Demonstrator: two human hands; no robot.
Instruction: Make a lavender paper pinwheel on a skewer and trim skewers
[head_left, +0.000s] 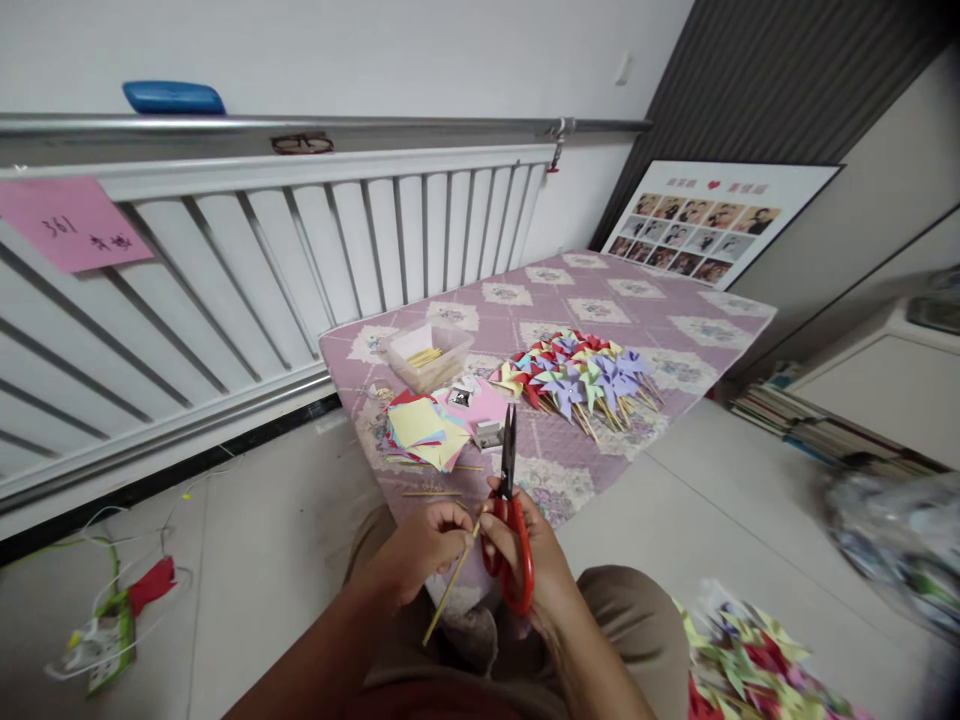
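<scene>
My left hand (431, 545) pinches a thin wooden stick (452, 588), which slants down toward my lap. In my right hand (536, 535) are red-handled scissors (517, 555), their dark blades pointing away from me over the table edge. The right thumb and fingertips are close to the stick's upper end; whether they touch it I cannot tell. Just beyond my hands is a stack of coloured paper squares (420, 425), yellow on top. Finished paper pinwheels (577, 375) on sticks lie in a heap to the right of it.
A clear plastic box (427, 355) with sticks stands behind the paper on the cloth-covered table (600, 310). More pinwheels (757, 660) lie at lower right. A white radiator (337, 240) runs along the left, and a power strip (112, 640) with cables lies on the floor.
</scene>
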